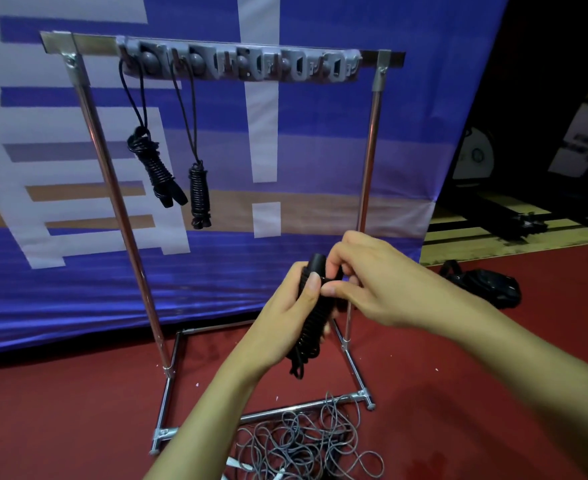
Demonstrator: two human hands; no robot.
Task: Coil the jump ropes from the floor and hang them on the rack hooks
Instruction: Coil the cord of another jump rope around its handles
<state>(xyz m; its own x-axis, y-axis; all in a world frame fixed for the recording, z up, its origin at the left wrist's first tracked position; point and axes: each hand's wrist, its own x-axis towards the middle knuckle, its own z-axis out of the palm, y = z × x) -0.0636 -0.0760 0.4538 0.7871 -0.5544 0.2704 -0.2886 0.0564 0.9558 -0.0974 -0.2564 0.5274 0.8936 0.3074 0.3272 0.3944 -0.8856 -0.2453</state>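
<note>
Here the left hand [287, 303] holds the black jump rope [311, 317] wrapped tight around its handles, long axis near upright, while the right hand [365, 282] pinches its top end — the free rack hooks [299, 65] stand well above, a grey rope [306, 441] tangled on the floor

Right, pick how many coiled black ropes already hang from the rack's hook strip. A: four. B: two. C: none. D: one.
B: two coiled black ropes hang from the hook strip, one at the far left and another just to its right, while a third black rope is gripped in the left hand and right hand.
</note>
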